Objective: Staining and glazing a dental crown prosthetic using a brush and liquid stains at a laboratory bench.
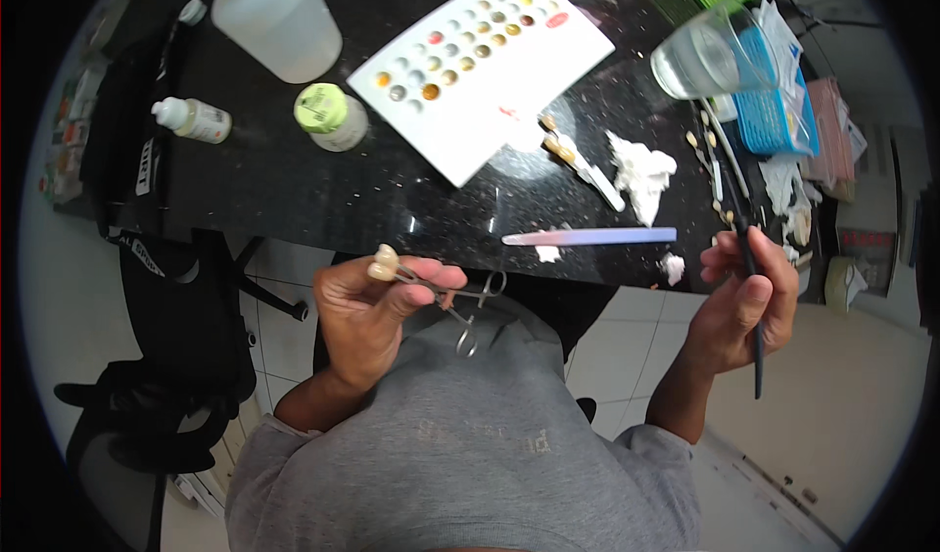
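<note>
My left hand (362, 312) grips metal scissor-handled forceps (487, 288), whose jaws carry small tooth-coloured crowns (385, 260). My right hand (744, 307) holds a long black-handled brush (757, 354), angled up toward small tooth-coloured pieces (712, 141) at the table's right. Between my hands a pastel pink-and-blue file-like stick (612, 236) lies along the front edge. Behind it are shade tabs (592, 175), a crumpled white tissue (641, 180) and a white palette (455, 131) with several dabs of colour.
The black speckled table (274, 200) also holds a large translucent bottle (284, 33), a small dropper bottle (201, 119), a green-lidded jar (333, 121), a glass of clear liquid (700, 58) and a blue basket (769, 121). A black chair (176, 337) stands at the left.
</note>
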Demonstrator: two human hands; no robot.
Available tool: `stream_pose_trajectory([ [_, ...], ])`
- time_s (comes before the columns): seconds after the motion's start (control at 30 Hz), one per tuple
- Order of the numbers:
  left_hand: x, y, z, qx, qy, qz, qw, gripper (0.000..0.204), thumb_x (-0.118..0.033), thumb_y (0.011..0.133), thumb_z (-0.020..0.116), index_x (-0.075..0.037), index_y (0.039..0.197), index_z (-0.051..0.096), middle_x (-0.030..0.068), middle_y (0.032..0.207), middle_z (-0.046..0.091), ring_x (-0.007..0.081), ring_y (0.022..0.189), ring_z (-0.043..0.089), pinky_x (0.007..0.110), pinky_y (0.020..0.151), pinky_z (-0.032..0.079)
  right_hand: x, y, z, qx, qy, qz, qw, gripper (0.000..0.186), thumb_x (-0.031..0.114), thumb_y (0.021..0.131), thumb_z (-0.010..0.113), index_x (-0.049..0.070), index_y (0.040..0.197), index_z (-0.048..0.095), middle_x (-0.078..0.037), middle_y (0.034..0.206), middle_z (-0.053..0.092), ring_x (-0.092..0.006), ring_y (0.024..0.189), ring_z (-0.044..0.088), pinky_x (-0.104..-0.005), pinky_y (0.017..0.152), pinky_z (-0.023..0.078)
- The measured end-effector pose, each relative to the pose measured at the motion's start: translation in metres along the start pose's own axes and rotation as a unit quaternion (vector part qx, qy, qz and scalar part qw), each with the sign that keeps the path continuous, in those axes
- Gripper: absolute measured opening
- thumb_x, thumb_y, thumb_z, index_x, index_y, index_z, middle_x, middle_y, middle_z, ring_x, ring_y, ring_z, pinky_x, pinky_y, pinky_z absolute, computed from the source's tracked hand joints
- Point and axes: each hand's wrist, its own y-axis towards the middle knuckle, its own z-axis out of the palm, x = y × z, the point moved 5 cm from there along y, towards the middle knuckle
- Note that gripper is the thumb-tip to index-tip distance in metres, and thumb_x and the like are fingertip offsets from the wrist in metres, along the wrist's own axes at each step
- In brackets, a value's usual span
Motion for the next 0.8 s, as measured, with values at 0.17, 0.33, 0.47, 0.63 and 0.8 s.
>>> stream_pose_trajectory([
  [0.17,0.002,-0.005,-0.005,0.029,-0.013,0.007,0.999,0.016,-0.006,0.08,0.064,0.004,0.093,0.061,0.0225,0.088,0.065,0.0224,0.082,0.065,0.031,0.071,0.055,0.011,0.042,0.048,0.111,0.135,0.044,0.984,0.023,0.003,0.079,0.066,-0.005,0.098,0.055,-0.012,0.08,0.06,-0.0144,0.064,0.06,-0.0211,0.055,0.049],
  [0.33,0.001,-0.006,-0.008,0.069,-0.006,-0.021,0.997,0.018,-0.003,0.081,0.063,0.003,0.097,0.061,0.0232,0.095,0.063,0.0248,0.088,0.065,0.03,0.074,0.055,0.012,0.079,0.112,0.249,0.117,0.063,0.959,0.017,0.012,0.088,0.056,-0.004,0.091,0.052,-0.011,0.069,0.059,-0.0138,0.059,0.058,-0.0225,0.058,0.046],
  [0.47,0.0,0.0,-0.007,0.115,-0.017,-0.044,0.992,0.017,-0.002,0.082,0.06,0.003,0.098,0.061,0.0233,0.099,0.062,0.0261,0.092,0.063,0.03,0.075,0.056,0.006,0.089,0.149,0.304,0.122,0.097,0.94,0.014,0.009,0.088,0.053,-0.004,0.083,0.051,-0.008,0.07,0.057,-0.0135,0.06,0.06,-0.023,0.059,0.05],
  [0.63,-0.001,0.002,-0.007,0.133,-0.025,-0.102,0.985,0.012,0.0,0.083,0.058,0.007,0.093,0.061,0.0236,0.1,0.062,0.029,0.097,0.061,0.032,0.077,0.056,0.005,0.086,0.166,0.341,0.102,0.119,0.927,0.012,0.007,0.085,0.055,-0.003,0.079,0.052,-0.006,0.072,0.055,-0.0111,0.063,0.059,-0.0222,0.062,0.049],
  [0.8,0.0,-0.001,-0.008,0.133,-0.068,-0.133,0.98,0.01,0.002,0.083,0.057,0.009,0.09,0.061,0.0257,0.102,0.06,0.0312,0.098,0.059,0.034,0.077,0.056,0.005,0.085,0.169,0.366,0.079,0.093,0.923,0.014,0.007,0.084,0.057,-0.004,0.077,0.053,-0.006,0.072,0.055,-0.0104,0.063,0.058,-0.0221,0.061,0.049],
])
